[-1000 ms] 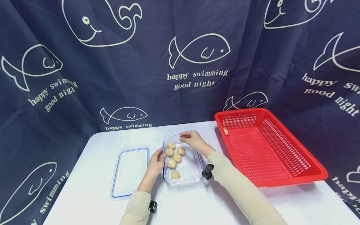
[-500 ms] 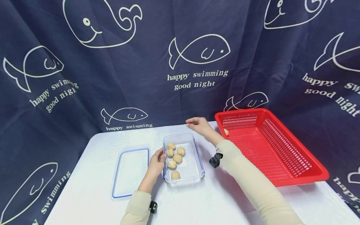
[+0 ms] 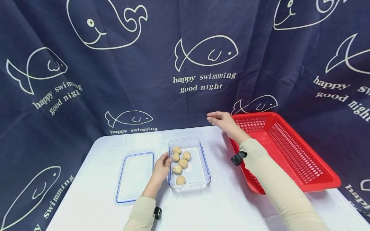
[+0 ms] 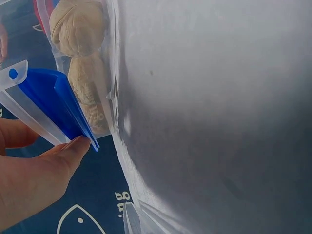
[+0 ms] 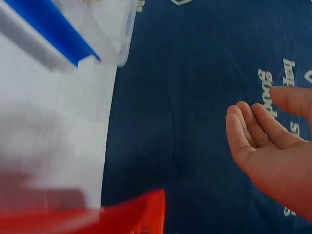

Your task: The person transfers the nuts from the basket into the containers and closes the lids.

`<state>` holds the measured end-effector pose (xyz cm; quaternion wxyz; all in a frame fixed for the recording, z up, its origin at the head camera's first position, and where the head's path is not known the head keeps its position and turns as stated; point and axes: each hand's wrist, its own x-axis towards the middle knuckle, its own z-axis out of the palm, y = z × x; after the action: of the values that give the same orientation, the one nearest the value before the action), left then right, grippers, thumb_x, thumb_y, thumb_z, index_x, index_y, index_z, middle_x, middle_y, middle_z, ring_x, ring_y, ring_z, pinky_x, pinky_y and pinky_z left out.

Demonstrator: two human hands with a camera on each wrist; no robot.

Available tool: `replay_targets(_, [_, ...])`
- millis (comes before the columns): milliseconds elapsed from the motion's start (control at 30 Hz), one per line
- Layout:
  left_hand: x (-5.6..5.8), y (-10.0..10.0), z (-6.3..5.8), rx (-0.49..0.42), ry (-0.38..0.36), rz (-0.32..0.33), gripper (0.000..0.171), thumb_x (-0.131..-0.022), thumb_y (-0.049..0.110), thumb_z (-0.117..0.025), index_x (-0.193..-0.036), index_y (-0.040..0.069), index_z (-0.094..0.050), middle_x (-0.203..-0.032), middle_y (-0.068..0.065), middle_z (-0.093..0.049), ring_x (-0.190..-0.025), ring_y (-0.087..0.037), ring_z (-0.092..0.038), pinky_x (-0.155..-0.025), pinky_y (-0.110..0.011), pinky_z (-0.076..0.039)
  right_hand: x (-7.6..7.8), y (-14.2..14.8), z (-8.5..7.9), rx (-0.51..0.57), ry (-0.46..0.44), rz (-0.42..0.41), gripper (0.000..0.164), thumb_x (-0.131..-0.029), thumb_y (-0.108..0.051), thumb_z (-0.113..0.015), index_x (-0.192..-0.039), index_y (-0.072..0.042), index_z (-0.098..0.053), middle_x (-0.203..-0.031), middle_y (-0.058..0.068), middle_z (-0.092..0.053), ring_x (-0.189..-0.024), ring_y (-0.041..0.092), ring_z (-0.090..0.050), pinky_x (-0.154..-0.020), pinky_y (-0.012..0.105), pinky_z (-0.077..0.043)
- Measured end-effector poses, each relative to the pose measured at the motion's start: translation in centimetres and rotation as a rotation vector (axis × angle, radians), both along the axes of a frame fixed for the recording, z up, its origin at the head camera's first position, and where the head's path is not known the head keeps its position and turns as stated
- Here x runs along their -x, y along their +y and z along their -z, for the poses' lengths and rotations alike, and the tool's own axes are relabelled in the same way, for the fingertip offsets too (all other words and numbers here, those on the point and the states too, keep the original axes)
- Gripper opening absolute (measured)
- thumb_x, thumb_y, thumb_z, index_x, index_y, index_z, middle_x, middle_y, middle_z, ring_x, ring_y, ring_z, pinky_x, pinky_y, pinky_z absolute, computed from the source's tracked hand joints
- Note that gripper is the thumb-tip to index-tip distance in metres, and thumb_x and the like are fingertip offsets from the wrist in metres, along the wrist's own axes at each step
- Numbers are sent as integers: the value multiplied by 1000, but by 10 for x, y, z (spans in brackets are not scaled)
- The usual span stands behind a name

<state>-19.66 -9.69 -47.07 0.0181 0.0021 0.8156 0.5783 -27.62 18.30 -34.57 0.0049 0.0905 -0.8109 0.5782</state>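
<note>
A clear plastic food container (image 3: 197, 175) with blue side clips stands uncovered on the table. Several walnuts (image 3: 183, 163) lie in it, mostly along its left side. My left hand (image 3: 160, 169) grips the left wall; in the left wrist view the thumb presses on the blue clip (image 4: 48, 100), with fingers partly hidden behind it. Over the back table edge, near the red basket's far left corner, my right hand (image 3: 222, 122) hovers. Its fingers (image 5: 241, 139) are loosely bent and hold nothing.
A clear lid with a blue seal (image 3: 135, 176) lies flat left of the container. On the right stands a red perforated basket (image 3: 306, 146), partly hidden by my right forearm. A dark blue fish-print curtain (image 3: 202, 106) hangs behind the white table (image 3: 95, 179).
My right hand has left the container's far rim and moved right and up toward the basket, its forearm now covering the walnut seen there earlier. The left hand keeps its grip.
</note>
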Motion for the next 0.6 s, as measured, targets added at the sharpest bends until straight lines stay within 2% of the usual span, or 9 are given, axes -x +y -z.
replay_targets(133, [1, 0, 1, -1, -4, -2, 43, -101, 8, -46, -141, -5, -40, -138, -27, -48, -127, -38, -47, -108, -45, -40, 0, 19, 0, 0, -20, 16, 37, -97, -14, -57, -129, 3, -56, -130, 22, -57, -117, 35, -57, -106, 43, -44])
replay_targets(233, [1, -1, 1, -3, -4, -3, 43, -101, 8, -46, -141, -5, -40, -138, -26, -48, -127, -38, -47, -108, -45, -40, 0, 32, 1, -13, -11, 40, 39, -98, -17, -56, -131, 3, -54, -131, 22, -57, -115, 29, -59, -105, 42, -44])
replay_targets(433, [1, -1, 2, -18, 0, 1, 43, -100, 6, -46, -141, -6, -40, -137, -27, -49, -127, -38, -47, -108, -44, -40, 1, 56, 10, -18, 21, 98, 41, -97, -15, -57, -131, 8, -53, -129, 26, -56, -106, 22, -63, -97, 30, -51])
replay_targets(500, [2, -1, 2, -20, 2, 0, 42, -100, 6, -46, -141, -6, -40, -137, -27, -49, -127, -38, -47, -108, -44, -40, 2, 64, 15, -5, 26, 121, 41, -96, -14, -58, -129, 9, -53, -125, 25, -59, -99, 14, -64, -92, 24, -53])
replay_targets(600, [2, -1, 2, -21, 1, -1, 42, -100, 6, -46, -140, -6, -41, -137, -27, -49, -127, -38, -48, -108, -45, -40, 3, 75, 23, 18, 27, 149, 41, -96, -12, -59, -128, 12, -53, -117, 16, -64, -88, 0, -62, -84, 15, -53])
